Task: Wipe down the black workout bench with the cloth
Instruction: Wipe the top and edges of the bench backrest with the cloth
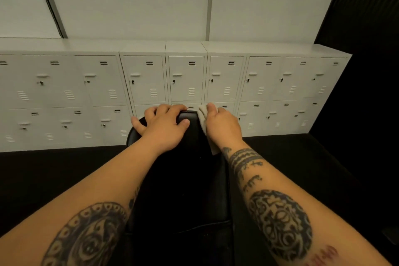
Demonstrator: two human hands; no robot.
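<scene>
**Black bench pad, both hands at its far end**

Black padding fills the middle of the view: the workout bench runs away from the person, its rounded far end glossy where it catches light.

Left hand lies flat across that far end, palm down, fingers spread and curled over the edge, thumb lying on the pad top toward the right hand. It grasps nothing, only presses on the pad.

Right hand sits just beside it, at the pad's right edge, clenched around a pale cloth. Cloth shows above the fingers and again below the heel of the hand, hanging down along the bench's side (how much is bunched inside the fist cannot be told). Cloth touches the pad's right edge.

Both forearms bare and tattooed, reaching forward on either side of the bench.

Beyond the fingertips: a row of pale grey lockers, two tiers, each door with a small lock and vent slots. Dark floor under both arms; floor detail too dim to read.
</scene>
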